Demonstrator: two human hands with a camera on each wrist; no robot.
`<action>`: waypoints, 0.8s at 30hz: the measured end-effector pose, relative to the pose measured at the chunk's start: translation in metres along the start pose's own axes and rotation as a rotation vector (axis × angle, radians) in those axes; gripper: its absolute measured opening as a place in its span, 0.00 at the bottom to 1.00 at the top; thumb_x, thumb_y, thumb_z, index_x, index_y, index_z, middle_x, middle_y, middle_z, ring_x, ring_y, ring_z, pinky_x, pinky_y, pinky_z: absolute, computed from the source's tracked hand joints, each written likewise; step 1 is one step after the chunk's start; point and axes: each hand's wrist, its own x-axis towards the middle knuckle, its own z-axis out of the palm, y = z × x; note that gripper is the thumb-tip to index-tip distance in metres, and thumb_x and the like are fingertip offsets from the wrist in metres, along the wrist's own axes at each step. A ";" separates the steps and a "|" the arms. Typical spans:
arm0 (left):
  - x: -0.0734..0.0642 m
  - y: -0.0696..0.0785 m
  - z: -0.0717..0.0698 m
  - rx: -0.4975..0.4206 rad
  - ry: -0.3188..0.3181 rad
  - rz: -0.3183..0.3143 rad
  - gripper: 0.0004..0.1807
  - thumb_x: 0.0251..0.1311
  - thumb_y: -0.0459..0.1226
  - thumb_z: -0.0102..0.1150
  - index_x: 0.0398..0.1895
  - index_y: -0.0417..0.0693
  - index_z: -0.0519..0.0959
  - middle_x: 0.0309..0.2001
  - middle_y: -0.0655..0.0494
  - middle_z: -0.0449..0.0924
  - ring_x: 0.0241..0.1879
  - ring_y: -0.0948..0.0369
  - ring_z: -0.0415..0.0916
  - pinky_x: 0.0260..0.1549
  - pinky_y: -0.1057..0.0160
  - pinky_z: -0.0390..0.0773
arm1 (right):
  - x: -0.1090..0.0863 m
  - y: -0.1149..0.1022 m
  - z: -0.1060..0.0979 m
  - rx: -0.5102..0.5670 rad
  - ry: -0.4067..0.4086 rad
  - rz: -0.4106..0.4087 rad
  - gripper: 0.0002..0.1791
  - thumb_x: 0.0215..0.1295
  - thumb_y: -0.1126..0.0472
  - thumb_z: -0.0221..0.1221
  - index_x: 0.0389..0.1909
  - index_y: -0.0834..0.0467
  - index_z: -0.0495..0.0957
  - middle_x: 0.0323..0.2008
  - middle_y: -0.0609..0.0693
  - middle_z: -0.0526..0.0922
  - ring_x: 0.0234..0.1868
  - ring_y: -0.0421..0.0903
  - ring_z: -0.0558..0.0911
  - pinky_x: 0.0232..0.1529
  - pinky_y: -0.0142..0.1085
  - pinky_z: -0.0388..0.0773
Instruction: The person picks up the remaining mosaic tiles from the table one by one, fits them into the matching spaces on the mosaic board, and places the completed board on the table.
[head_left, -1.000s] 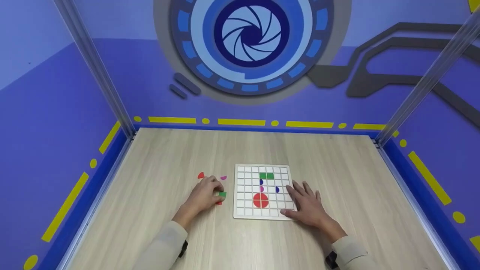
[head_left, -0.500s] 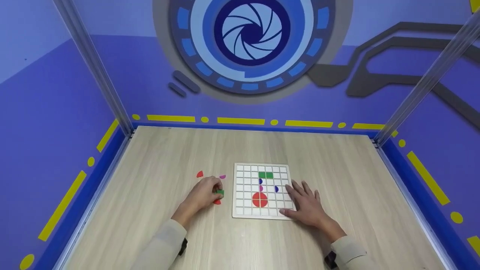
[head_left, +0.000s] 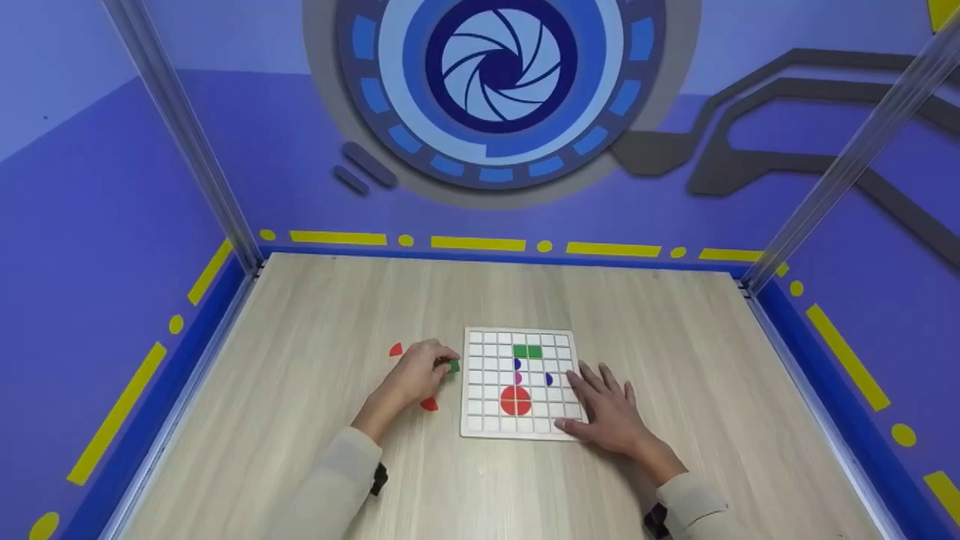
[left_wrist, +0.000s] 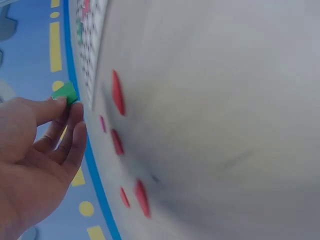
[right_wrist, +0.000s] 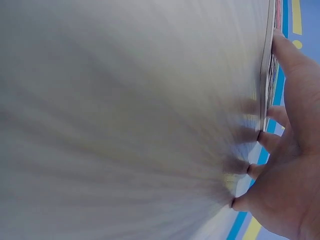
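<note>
My left hand (head_left: 414, 373) pinches a green square tile (head_left: 454, 366) between thumb and fingertips, just left of the white grid board (head_left: 476, 422). In the left wrist view the green tile (left_wrist: 66, 93) is lifted off the table. The right hand (head_left: 616, 421) lies with fingers spread at the board's right edge; its thumb and index finger touch the board, the other fingertips reach the table. On the grid are two green squares (head_left: 527, 351), two dark blue half-rounds (head_left: 549, 379), a magenta half-round (head_left: 518, 378) and a red circle (head_left: 515, 400) of quarter pieces.
Loose red quarter pieces (head_left: 429, 404) lie left of the board, one (head_left: 396, 349) farther back. The left wrist view shows several red pieces (left_wrist: 118, 93) and a magenta piece (left_wrist: 103, 124) on the wooden table. Blue panels (head_left: 337, 217) wall the table's back and sides.
My left hand has moved away from me and slightly right with the green tile, uncovering the near red piece and covering the loose magenta one. The right hand keeps its place on the board.
</note>
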 end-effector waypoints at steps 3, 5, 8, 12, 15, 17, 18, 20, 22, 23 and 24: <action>0.008 0.010 0.003 -0.054 -0.007 -0.020 0.16 0.74 0.32 0.62 0.62 0.46 0.83 0.49 0.56 0.82 0.48 0.61 0.78 0.52 0.58 0.81 | 0.000 -0.001 0.002 0.004 -0.005 0.000 0.55 0.61 0.24 0.64 0.82 0.51 0.63 0.83 0.56 0.56 0.83 0.67 0.46 0.72 0.76 0.38; 0.014 0.016 0.006 -0.094 -0.008 -0.033 0.15 0.74 0.33 0.63 0.61 0.47 0.82 0.50 0.57 0.82 0.48 0.61 0.78 0.52 0.59 0.81 | 0.001 -0.001 0.003 0.007 -0.017 0.002 0.55 0.61 0.24 0.63 0.82 0.50 0.63 0.83 0.56 0.55 0.84 0.66 0.45 0.72 0.76 0.38; 0.026 0.024 0.013 -0.131 0.012 -0.030 0.11 0.74 0.34 0.64 0.56 0.48 0.83 0.49 0.58 0.82 0.48 0.62 0.79 0.52 0.60 0.81 | 0.001 -0.001 0.004 0.011 -0.034 0.007 0.55 0.62 0.23 0.62 0.82 0.49 0.62 0.84 0.55 0.54 0.84 0.66 0.44 0.73 0.75 0.37; 0.044 0.035 0.022 -0.148 0.066 -0.019 0.07 0.74 0.33 0.63 0.50 0.49 0.84 0.49 0.57 0.81 0.47 0.62 0.78 0.50 0.61 0.81 | 0.003 0.001 0.003 0.017 -0.028 0.006 0.55 0.61 0.23 0.62 0.82 0.48 0.62 0.84 0.54 0.54 0.84 0.65 0.44 0.73 0.75 0.36; 0.057 0.041 0.030 -0.166 0.110 -0.015 0.06 0.75 0.32 0.62 0.49 0.48 0.85 0.48 0.55 0.80 0.47 0.61 0.77 0.49 0.61 0.80 | 0.004 0.002 0.002 0.015 -0.020 0.002 0.55 0.61 0.22 0.62 0.82 0.49 0.63 0.84 0.55 0.55 0.84 0.66 0.44 0.73 0.75 0.36; 0.064 0.045 0.035 -0.190 0.129 -0.022 0.07 0.75 0.31 0.61 0.49 0.47 0.85 0.47 0.55 0.80 0.46 0.61 0.77 0.49 0.61 0.80 | 0.004 0.003 0.002 0.014 -0.020 0.001 0.55 0.61 0.22 0.62 0.82 0.49 0.63 0.84 0.55 0.55 0.84 0.66 0.44 0.73 0.75 0.36; 0.067 0.047 0.039 -0.200 0.136 -0.025 0.07 0.74 0.30 0.61 0.49 0.46 0.85 0.47 0.55 0.80 0.46 0.61 0.77 0.49 0.61 0.80 | 0.003 0.003 0.002 0.014 -0.020 0.002 0.55 0.61 0.22 0.62 0.82 0.49 0.63 0.84 0.55 0.55 0.84 0.66 0.44 0.72 0.76 0.36; 0.073 0.051 0.045 -0.229 0.141 -0.028 0.07 0.74 0.30 0.61 0.48 0.45 0.86 0.46 0.55 0.81 0.46 0.61 0.78 0.48 0.61 0.81 | 0.003 0.004 0.001 0.019 -0.016 0.007 0.55 0.61 0.22 0.62 0.82 0.49 0.63 0.84 0.55 0.55 0.84 0.66 0.45 0.72 0.76 0.36; 0.079 0.055 0.050 -0.248 0.143 -0.026 0.07 0.74 0.29 0.61 0.48 0.44 0.86 0.45 0.55 0.83 0.45 0.61 0.79 0.48 0.61 0.81 | 0.002 0.004 0.001 0.022 -0.013 0.015 0.55 0.61 0.23 0.62 0.82 0.49 0.63 0.84 0.54 0.55 0.84 0.66 0.45 0.72 0.75 0.36; 0.081 0.057 0.053 -0.255 0.143 -0.026 0.07 0.74 0.29 0.61 0.48 0.43 0.86 0.44 0.55 0.83 0.45 0.61 0.79 0.48 0.61 0.81 | 0.002 0.003 0.001 0.022 -0.012 0.017 0.55 0.61 0.23 0.63 0.82 0.49 0.63 0.84 0.54 0.55 0.84 0.66 0.45 0.72 0.75 0.37; 0.084 0.059 0.055 -0.259 0.143 -0.027 0.07 0.73 0.28 0.61 0.47 0.43 0.87 0.43 0.55 0.84 0.45 0.61 0.80 0.48 0.61 0.81 | 0.002 0.003 0.001 0.020 -0.012 0.019 0.55 0.61 0.23 0.63 0.82 0.49 0.63 0.84 0.54 0.56 0.84 0.66 0.45 0.72 0.75 0.37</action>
